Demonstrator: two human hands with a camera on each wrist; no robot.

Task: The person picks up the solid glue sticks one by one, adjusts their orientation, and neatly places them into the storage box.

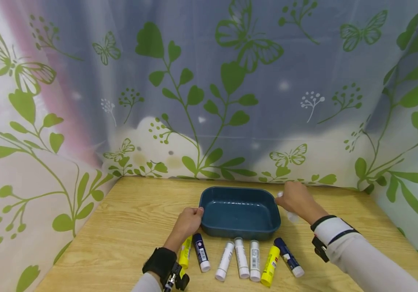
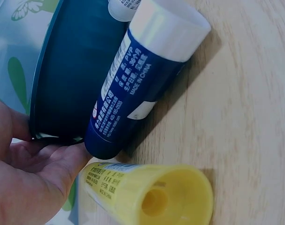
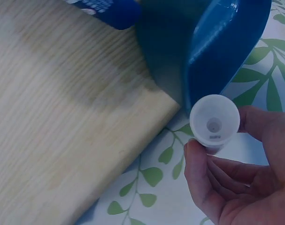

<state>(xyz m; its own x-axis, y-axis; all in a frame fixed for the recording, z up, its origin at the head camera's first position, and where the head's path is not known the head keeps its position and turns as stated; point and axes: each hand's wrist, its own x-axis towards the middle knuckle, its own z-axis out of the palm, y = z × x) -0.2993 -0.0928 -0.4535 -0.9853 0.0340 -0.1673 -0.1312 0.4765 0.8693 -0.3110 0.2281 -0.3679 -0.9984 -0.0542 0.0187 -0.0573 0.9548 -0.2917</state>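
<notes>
A dark teal rectangular plastic container [image 1: 236, 232] stands on the wooden table, its inside bare. At its left end, my left hand [image 1: 189, 221] grips the wall between thumb and fingers. My right hand [image 1: 296, 200], beside the container's right end, pinches a white glue stick [image 3: 214, 121], whose round hollow end faces the right wrist camera. Close to my left hand lie a navy glue stick [image 2: 133, 89] with a white end and a yellow glue stick [image 2: 147, 192].
In front of the container lie three white glue sticks, including one in the middle [image 1: 241, 258], a yellow glue stick [image 1: 270, 266] and a navy glue stick [image 1: 288, 257]. A curtain [image 1: 209, 101] with green leaves and butterflies hangs behind the wooden table [image 1: 128, 219].
</notes>
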